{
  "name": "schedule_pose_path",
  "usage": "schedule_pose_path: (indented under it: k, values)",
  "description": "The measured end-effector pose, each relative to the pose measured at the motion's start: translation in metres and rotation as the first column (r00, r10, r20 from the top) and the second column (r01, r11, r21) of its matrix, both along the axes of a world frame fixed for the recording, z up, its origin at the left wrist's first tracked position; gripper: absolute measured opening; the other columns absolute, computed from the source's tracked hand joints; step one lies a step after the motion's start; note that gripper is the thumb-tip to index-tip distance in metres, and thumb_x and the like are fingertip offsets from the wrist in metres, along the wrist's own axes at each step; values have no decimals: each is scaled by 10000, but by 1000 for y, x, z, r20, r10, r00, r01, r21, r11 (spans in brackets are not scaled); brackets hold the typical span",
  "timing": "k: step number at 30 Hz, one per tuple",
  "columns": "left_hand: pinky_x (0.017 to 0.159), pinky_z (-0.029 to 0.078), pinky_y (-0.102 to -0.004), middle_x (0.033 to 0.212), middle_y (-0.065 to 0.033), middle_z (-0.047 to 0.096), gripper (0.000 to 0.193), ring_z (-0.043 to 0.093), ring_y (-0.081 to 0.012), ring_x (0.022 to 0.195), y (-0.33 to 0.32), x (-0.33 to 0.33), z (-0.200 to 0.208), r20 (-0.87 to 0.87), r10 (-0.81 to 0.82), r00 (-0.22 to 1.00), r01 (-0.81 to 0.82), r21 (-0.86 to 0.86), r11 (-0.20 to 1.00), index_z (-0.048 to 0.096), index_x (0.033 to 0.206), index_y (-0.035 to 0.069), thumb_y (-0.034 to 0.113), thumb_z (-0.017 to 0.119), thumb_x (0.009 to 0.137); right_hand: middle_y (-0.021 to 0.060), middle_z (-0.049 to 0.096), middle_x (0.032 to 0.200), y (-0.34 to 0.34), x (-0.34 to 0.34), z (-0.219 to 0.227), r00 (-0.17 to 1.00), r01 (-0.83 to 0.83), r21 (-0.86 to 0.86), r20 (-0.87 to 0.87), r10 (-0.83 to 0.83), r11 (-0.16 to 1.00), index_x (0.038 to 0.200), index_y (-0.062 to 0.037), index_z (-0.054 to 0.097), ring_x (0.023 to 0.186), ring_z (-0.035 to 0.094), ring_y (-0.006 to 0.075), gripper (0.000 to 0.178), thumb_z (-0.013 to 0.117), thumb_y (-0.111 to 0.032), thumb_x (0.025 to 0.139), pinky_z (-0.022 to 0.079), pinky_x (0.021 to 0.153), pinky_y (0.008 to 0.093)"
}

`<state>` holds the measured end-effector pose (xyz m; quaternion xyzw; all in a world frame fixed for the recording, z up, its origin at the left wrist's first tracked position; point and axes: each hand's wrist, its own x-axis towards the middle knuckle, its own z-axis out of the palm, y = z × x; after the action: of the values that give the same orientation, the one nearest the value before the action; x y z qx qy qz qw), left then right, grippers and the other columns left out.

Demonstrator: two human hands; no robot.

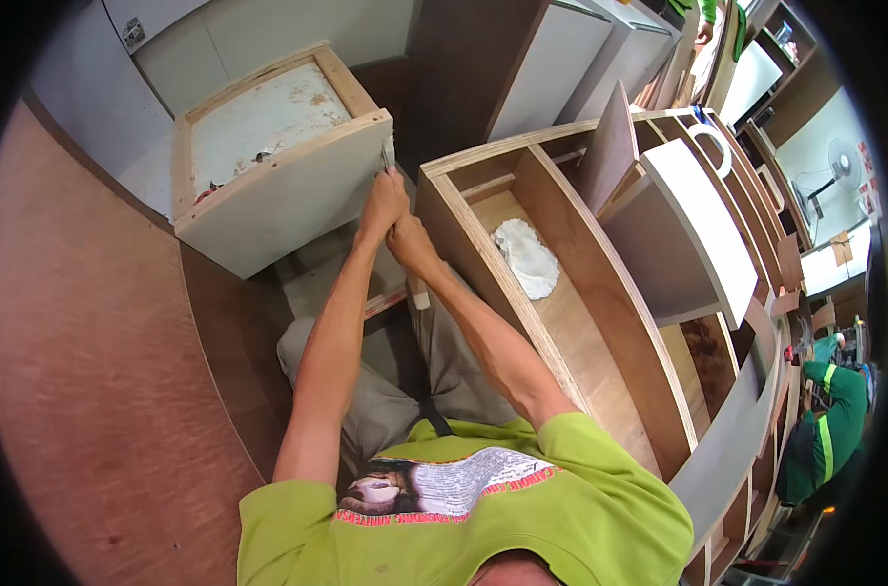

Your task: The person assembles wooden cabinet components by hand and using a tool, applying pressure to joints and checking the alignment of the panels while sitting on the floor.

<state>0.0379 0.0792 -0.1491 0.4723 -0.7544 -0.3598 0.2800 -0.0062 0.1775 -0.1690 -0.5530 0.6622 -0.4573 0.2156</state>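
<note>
My left hand (383,203) is closed around a thin, flat, pale tool (388,154) whose kind I cannot make out. The tool stands upright against the right edge of a light grey cabinet panel (297,195) with a wooden frame (356,93) on top. My right hand (412,240) is closed just below and touching the left one; what lies inside its fingers is hidden. Beneath the right hand a pale wooden piece with a rounded end (420,295) shows between my knees.
To the right stands a long plywood carcass (580,264) with compartments; a crumpled white cloth (527,259) lies in one. A white-faced panel (698,234) and a tape roll (712,146) rest over it. A brown board (102,342) rises at left. A person in green (834,420) is far right.
</note>
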Motion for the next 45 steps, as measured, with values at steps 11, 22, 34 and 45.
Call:
schedule_pose_path:
  k: [11, 22, 34, 45]
  values:
    - [765, 460, -428, 831, -225, 617, 461, 601, -359, 820, 35, 13, -12, -154, -49, 987, 45, -28, 999, 581, 887, -36, 344, 331, 965, 330, 612, 960, 28, 6, 16, 989, -41, 114, 144, 24, 993, 1221, 20, 400, 936, 562, 514, 407, 508, -163, 874, 454, 785, 533]
    - [778, 465, -414, 928, -254, 633, 414, 623, -350, 879, 5, 36, 15, -43, -13, 999, 1, -277, 961, 594, 987, -34, 349, 439, 957, 370, 591, 876, -5, -9, 15, 998, -12, 48, 70, 8, 999, 1142, 48, 380, 876, 572, 525, 303, 442, -121, 898, 441, 753, 554]
    - [850, 461, -439, 1044, -171, 635, 245, 589, -355, 974, -34, 79, 159, 73, 132, 989, -16, -819, 574, 648, 995, 34, 230, 518, 925, 365, 586, 859, 8, -3, 14, 999, 30, 148, 30, -35, 988, 1049, 27, 388, 862, 570, 524, 184, 402, -109, 926, 430, 759, 567]
    - [832, 456, -475, 927, -273, 640, 466, 590, -437, 902, -77, 74, 132, 217, 125, 968, 34, -610, 792, 634, 948, -56, 352, 408, 969, 369, 583, 897, -39, -23, 2, 1000, 11, 157, -14, -9, 988, 1053, 58, 375, 908, 562, 524, 210, 379, -114, 932, 434, 789, 562]
